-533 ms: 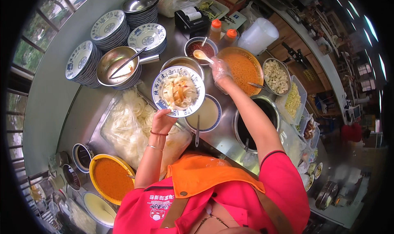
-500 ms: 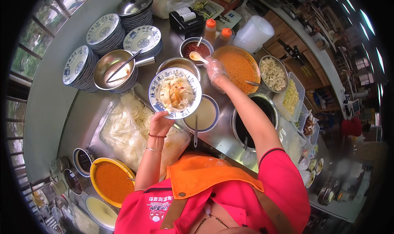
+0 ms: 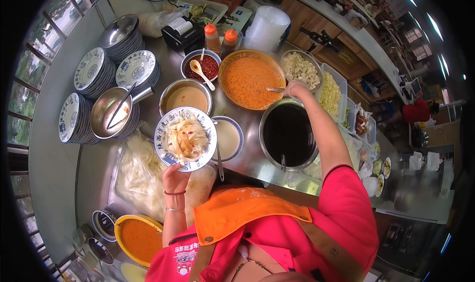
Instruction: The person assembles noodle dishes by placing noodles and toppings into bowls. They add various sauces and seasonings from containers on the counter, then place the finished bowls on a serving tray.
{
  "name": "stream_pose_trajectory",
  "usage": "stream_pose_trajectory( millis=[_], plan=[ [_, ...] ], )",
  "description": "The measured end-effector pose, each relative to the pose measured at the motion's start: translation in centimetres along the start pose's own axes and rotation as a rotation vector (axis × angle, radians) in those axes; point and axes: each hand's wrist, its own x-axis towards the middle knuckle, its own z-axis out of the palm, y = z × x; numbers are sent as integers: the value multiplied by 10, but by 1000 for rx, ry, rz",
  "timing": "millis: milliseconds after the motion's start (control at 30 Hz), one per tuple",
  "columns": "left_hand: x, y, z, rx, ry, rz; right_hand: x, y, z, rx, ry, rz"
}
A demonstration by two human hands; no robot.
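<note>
My left hand point(image 3: 174, 175) grips the rim of a blue-and-white patterned bowl point(image 3: 159, 138), held up in front of me. Wide pale noodles point(image 3: 185, 138) with brownish sauce and red chili bits lie in it. In a clear glove, my right hand point(image 3: 297, 90) is closed on the handle of a metal spoon point(image 3: 275, 89). That spoon's other end reaches into a large basin of orange sauce point(image 3: 252, 79). A white spoon point(image 3: 202, 74) rests on the bowl of red chili point(image 3: 210, 64).
Around my hands stand a pot of dark liquid point(image 3: 288, 133), a pan of tan sauce point(image 3: 187, 98), a bowl of whitish liquid point(image 3: 228, 137) and diced pale cubes point(image 3: 301, 68). Plastic-covered noodles point(image 3: 141, 168) fill a tray. Stacked bowls point(image 3: 89, 69) and a steel pan point(image 3: 111, 116) are at left.
My right hand has put the white spoon down on the chili bowl, moved right and taken hold of the metal spoon. My view has shifted; the left hand keeps the noodle bowl.
</note>
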Motion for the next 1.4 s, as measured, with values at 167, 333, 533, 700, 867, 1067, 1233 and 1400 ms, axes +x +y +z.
stream_pose_trajectory(
  millis=[167,333,533,700,867,1067,1233,1400],
  plan=[
    [-2,-8,13,2,-16,-41,8,5,15,1230,-24,-59],
    [3,-17,5,15,-17,-89,-32,-81,18,1821,22,-267],
    [6,-26,14,26,-89,-122,-60,-91,18,1578,25,-518],
    [9,-29,14,57,-93,-152,-100,-76,2,966,486,-697],
    [19,-35,7,93,-95,-154,-92,-89,16,1434,229,-557],
    [23,-37,8,66,-78,-178,-71,-95,21,1779,95,-328],
    [26,-37,14,88,-78,-185,-80,-80,14,1981,130,-282],
    [33,-40,19,107,-104,-200,-82,-78,21,1853,129,-341]
  ],
)
